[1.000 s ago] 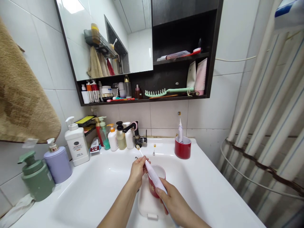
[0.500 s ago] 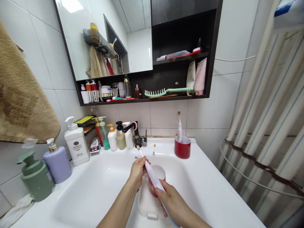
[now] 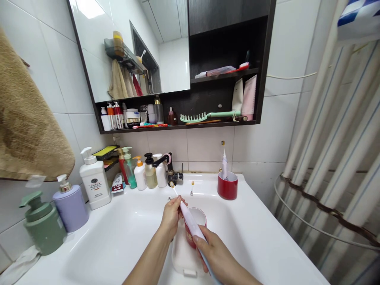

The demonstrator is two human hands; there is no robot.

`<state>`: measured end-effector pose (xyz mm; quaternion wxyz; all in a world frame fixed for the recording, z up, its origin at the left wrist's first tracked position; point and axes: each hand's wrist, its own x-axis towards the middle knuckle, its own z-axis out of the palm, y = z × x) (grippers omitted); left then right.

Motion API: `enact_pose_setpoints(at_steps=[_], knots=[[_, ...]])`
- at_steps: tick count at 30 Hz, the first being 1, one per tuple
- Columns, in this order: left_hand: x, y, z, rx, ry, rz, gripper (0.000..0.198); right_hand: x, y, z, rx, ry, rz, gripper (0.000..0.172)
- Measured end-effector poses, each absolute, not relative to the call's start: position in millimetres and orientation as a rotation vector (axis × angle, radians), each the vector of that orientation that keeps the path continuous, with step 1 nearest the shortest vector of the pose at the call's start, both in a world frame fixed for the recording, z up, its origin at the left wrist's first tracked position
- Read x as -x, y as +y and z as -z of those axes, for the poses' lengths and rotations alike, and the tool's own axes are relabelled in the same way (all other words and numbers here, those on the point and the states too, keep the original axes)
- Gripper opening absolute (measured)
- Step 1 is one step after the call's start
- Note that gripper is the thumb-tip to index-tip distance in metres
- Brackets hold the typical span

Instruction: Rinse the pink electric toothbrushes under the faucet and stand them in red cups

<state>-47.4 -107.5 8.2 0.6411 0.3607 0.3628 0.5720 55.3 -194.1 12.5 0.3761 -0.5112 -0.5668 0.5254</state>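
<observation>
Over the sink, my right hand (image 3: 212,249) is closed round the handle of a pale lilac electric toothbrush (image 3: 192,225). My left hand (image 3: 172,213) pinches it higher up, where the brush head (image 3: 174,189) joins the handle; its fingertips are partly hidden. The brush points up and away from me, towards the tap. Below it a red cup (image 3: 199,215) with a white inside stands on a white case (image 3: 185,257) in the basin, partly covered by the toothbrush and my right hand. A loose brush head (image 3: 192,188) lies on the sink's back ledge.
Another red cup (image 3: 228,188) on the back right corner holds an electric toothbrush (image 3: 225,164). A black tap (image 3: 170,170) rises behind the basin (image 3: 118,233). Several pump bottles (image 3: 141,174) line the left and back. A mirror cabinet (image 3: 225,91) hangs above; pipes (image 3: 323,158) run at the right.
The view has shifted very slightly. Both hands keep the same hold on the toothbrush, and nothing else has visibly moved.
</observation>
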Motion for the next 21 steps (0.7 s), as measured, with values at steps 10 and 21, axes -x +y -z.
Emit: enact_pose_setpoints(at_steps=[10, 21], knots=[[51, -101, -4, -0.823, 0.812, -1.307, 0.019, -55, -192, -4, 1.328, -1.444, -1.338, 0.024], [48, -110, -13, -0.782, 0.666, -1.295, 0.020, -54, -198, -12, 1.014, -1.049, -1.813, 0.028]])
